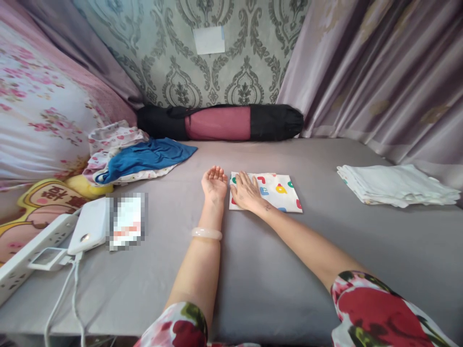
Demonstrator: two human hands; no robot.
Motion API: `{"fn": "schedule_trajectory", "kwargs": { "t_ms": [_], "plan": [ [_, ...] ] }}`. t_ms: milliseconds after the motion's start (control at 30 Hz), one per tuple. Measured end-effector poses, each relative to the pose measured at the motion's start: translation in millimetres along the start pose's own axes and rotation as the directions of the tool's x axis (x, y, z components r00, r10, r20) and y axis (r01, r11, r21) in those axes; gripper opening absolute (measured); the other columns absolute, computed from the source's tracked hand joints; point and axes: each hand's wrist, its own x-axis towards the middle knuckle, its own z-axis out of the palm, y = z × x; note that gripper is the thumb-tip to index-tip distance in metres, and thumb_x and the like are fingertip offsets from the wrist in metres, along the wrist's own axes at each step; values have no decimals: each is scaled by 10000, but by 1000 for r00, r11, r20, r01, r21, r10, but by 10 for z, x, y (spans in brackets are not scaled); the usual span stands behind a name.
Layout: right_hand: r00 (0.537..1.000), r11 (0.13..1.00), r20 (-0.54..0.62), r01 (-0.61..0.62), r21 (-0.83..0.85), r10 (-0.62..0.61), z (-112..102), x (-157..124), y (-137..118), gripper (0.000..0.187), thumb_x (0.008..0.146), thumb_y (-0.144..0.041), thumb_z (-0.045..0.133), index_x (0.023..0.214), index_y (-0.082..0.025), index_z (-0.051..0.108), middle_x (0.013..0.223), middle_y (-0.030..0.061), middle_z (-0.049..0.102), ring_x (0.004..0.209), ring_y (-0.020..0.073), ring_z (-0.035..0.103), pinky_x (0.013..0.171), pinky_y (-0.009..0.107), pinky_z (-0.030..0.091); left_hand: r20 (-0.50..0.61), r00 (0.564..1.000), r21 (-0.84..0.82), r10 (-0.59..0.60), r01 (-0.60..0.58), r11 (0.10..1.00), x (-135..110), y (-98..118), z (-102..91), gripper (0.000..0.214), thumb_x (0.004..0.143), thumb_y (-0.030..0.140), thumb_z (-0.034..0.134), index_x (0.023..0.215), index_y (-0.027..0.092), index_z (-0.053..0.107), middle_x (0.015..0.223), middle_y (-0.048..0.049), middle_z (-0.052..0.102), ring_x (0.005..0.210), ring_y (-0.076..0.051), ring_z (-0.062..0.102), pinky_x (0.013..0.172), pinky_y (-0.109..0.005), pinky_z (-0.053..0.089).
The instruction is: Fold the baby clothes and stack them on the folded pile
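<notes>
The right grip (pixel 248 193) is lying open on the folded cloth (pixel 280 192), the left grip (pixel 214 182) lying open beside it.

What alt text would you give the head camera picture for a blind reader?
A person's right hand lies flat on a folded cloth printed with coloured shapes on a grey bed, while the left hand rests palm up beside it. A pile of unfolded clothes lies to the left, a stack of white folded cloths to the right.
</notes>
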Motion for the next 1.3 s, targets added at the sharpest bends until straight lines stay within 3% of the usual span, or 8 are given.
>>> {"fn": "schedule_trajectory", "kwargs": {
  "t_ms": [167, 400, 667, 867, 1000, 1100, 1200, 1300],
  "plan": [
    [997, 997, -21, 69, 20, -68, 43, 122, -98, 579, 992, -321, 240, 1466, -8, 350, 1570, 179, 272, 1463, 273, 192, 1180, 484, 99, 10, 999, -27, 33, -33, 999, -2, 30, 1, 218, 867, 194, 458, 730, 163, 625, 669, -4, 652, 628, -88, 633, 644, -206, 440],
    [998, 997, 3, 68, 33, -69, 142, 164, -70, 580, 978, -311, 263, 1467, -12, 355, 1551, 162, 328, 1459, 271, 206, 1182, 480, 100, 27, 999, -45, 34, -33, 998, 16, 41, -8, 212, 866, 193, 465, 746, 163, 637, 675, -7, 663, 637, -94, 640, 655, -215, 441],
    [995, 994, -4, 101, 31, -101, 30, -128, -194, 598, 976, -304, 260, 1480, 11, 325, 1571, 174, 270, 1467, 283, 183, 1188, 479, 89, 33, 997, -42, 66, -65, 997, -7, 55, 11, 222, 867, 180, 459, 733, 160, 636, 655, -7, 657, 634, -89, 639, 663, -212, 451],
    [994, 993, -1, 107, 44, -107, 68, -280, -250, 603, 954, -282, 295, 1473, 25, 332, 1565, 178, 284, 1467, 281, 183, 1197, 466, 70, 79, 991, 82, 108, -115, 990, 28, 71, -30, 186, 830, 200, 484, 730, 179, 639, 702, -9, 665, 668, -86, 638, 699, -207, 466],
    [994, 991, 7, 107, 78, -108, 20, -246, -181, 599, 977, -311, 229, 1482, -5, 331, 1573, 163, 272, 1466, 272, 193, 1192, 470, 116, 135, 983, 277, 122, -155, 948, 61, 2, -28, 137, 794, 242, 514, 766, 177, 630, 737, -24, 665, 696, -105, 648, 708, -226, 481],
    [997, 996, -32, 78, 51, -76, -68, -240, -30, 600, 984, -317, 196, 1491, -19, 319, 1585, 150, 243, 1475, 262, 164, 1192, 480, 97, 201, 966, 535, 165, -249, 807, 67, -134, -24, 128, 747, 251, 560, 818, 169, 628, 779, -42, 674, 737, -143, 659, 736, -272, 500],
    [999, 999, -41, 34, -5, -34, -137, -243, 179, 609, 979, -318, 216, 1496, -7, 301, 1586, 156, 233, 1478, 269, 148, 1192, 491, 70, 377, 903, 745, 205, -427, 512, 65, -279, -50, 184, 721, 185, 559, 888, 169, 635, 840, -58, 691, 829, -184, 665, 803, -327, 516],
    [999, 999, -22, 30, -42, -31, -132, -240, 348, 619, 979, -336, 228, 1498, -7, 298, 1586, 159, 227, 1478, 272, 150, 1192, 484, 70, 510, 847, 820, 148, -531, 214, 82, -360, -103, 274, 727, 116, 500, 956, 182, 637, 918, -68, 703, 931, -202, 658, 902, -368, 500]
  ]
}}
